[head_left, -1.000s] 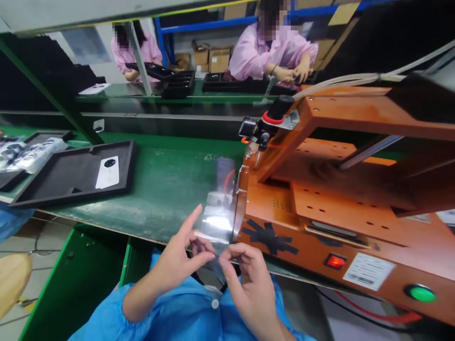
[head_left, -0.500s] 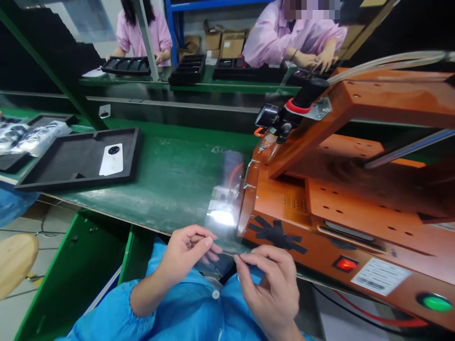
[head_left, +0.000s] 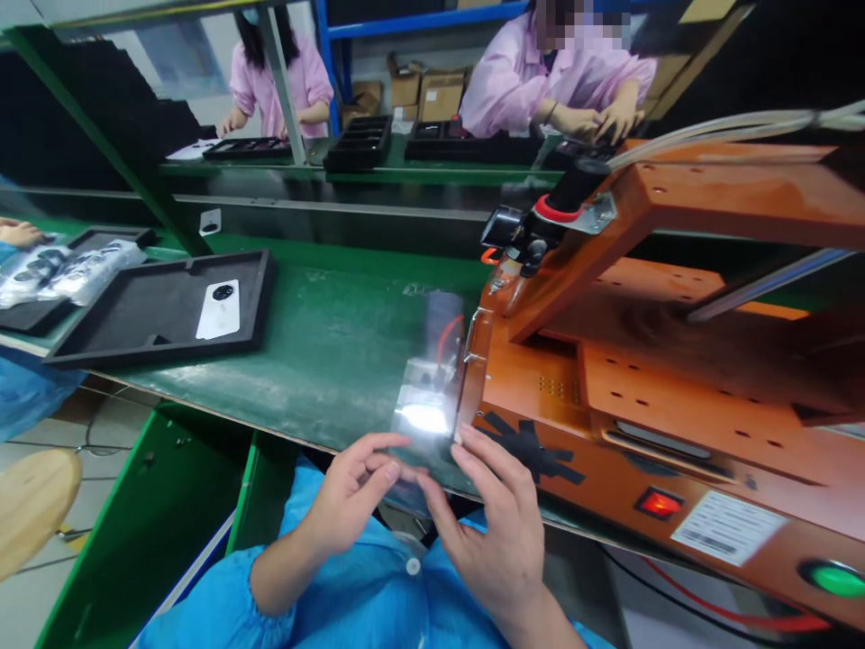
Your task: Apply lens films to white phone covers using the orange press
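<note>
Over the bench's front edge, in front of my blue smock (head_left: 365, 568), my two hands are close together. My left hand (head_left: 358, 491) has its fingers curled and its thumb pressed toward them; what they hold, if anything, cannot be made out. My right hand (head_left: 490, 514) is open, thumb and fingers spread apart. Its thumb tip meets the left fingertips, and its index finger reaches up near the machine's corner. Just beyond the hands, a clear glossy sheet (head_left: 427, 397) lies on the green bench (head_left: 331, 351), reflecting light.
An orange machine (head_left: 541, 361) with a lit red switch (head_left: 659, 503) and green button (head_left: 834, 579) stands at right. Left, a black tray (head_left: 155, 311) bears a white phone back cover (head_left: 219, 310). Bagged parts (head_left: 95, 270) lie beside it. Two co-workers in pink (head_left: 541, 77) sit opposite.
My right hand has opened from a pinch, its fingers lifting up and away while its thumb moved left to my left fingertips. My left hand has barely moved.
</note>
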